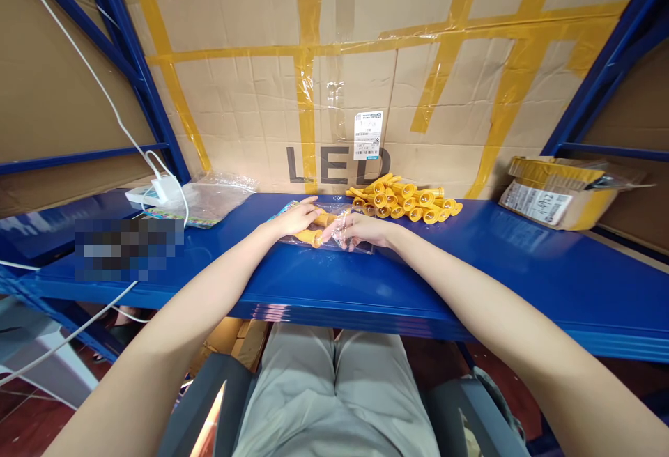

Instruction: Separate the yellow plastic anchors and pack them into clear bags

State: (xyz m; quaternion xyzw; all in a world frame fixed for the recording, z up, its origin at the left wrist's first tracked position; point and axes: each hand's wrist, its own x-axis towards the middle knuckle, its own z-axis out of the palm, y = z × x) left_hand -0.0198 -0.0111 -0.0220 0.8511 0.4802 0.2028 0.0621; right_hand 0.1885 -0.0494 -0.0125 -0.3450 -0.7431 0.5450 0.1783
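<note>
A clear plastic bag (360, 242) with a blue printed part lies on the blue shelf, and yellow flared pieces (309, 237) that look like small flashlights show in it. My left hand (295, 220) holds the bag's left side, fingers reaching over the yellow pieces. From the right, my right hand (363, 228) pinches the crinkled film near the flared end of one piece; its fingertips are partly hidden by the shiny plastic. Just behind my right hand lies a pile of the same yellow pieces (408, 199), round ends mostly facing me.
A large taped carton (251, 109) marked LED stands upright behind the blue shelf (324, 276). To the left are a stack of clear bags (214, 199) and a white plug (166, 189) with cables. A small opened carton (559, 196) sits at right, between blue rack posts.
</note>
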